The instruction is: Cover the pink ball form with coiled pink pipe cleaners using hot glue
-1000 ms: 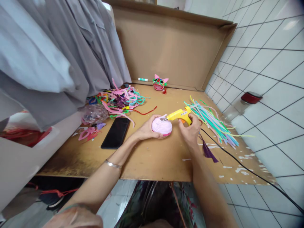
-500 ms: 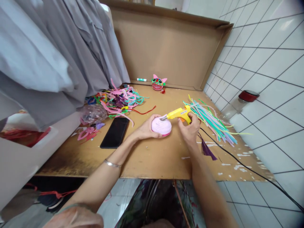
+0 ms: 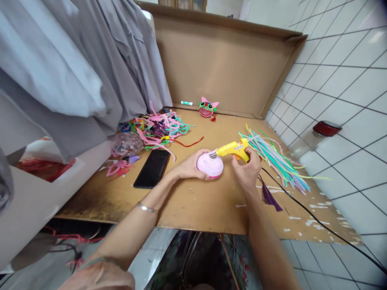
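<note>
My left hand (image 3: 193, 165) is wrapped round the left side of a pale purple ball (image 3: 211, 165) with a pink underside, held just over the wooden table (image 3: 199, 209). My right hand (image 3: 248, 167) grips a yellow glue gun (image 3: 232, 150) by its handle. The metal nozzle touches or nearly touches the upper part of the ball; which of the two I cannot tell. A purple tassel (image 3: 270, 195) lies beside my right wrist, and a black cord runs off to the lower right.
Left of my hands lie a black phone (image 3: 151, 169) and a pile of coloured pipe cleaners (image 3: 163, 125). More pipe cleaners (image 3: 278, 161) and a red-lidded jar (image 3: 314, 137) are at the right. A small pink-eared figure (image 3: 207, 108) and a glue stick (image 3: 186, 103) stand at the back.
The whole view has shifted, so that things appear slightly further right and lower. Both hands keep their holds, and the nozzle stays at the ball's upper part.
</note>
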`<move>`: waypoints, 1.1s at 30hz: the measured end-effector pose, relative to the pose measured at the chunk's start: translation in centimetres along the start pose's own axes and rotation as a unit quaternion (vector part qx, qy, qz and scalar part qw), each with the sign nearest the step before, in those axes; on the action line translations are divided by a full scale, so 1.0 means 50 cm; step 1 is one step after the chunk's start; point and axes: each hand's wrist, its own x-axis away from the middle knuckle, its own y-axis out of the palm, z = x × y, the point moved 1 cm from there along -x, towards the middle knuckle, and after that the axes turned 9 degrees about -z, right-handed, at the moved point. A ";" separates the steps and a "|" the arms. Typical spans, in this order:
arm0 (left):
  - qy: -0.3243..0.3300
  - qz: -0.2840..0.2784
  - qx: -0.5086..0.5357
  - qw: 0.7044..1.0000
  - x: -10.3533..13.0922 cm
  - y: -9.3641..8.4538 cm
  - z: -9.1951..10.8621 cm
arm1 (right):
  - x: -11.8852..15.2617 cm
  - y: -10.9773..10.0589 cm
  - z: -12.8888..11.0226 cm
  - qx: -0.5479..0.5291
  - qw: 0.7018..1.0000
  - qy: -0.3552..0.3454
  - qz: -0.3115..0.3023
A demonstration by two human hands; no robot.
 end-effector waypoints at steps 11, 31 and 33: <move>0.002 -0.006 -0.023 1.000 0.002 -0.002 -0.004 | -0.002 -0.004 -0.002 -0.006 1.000 -0.006 0.000; 0.002 -0.011 -0.048 0.999 0.006 -0.001 0.009 | -0.002 -0.013 -0.003 0.012 0.999 -0.035 -0.009; 0.001 -0.012 -0.045 0.999 0.006 -0.001 0.011 | -0.002 -0.014 -0.003 0.013 0.999 -0.035 -0.013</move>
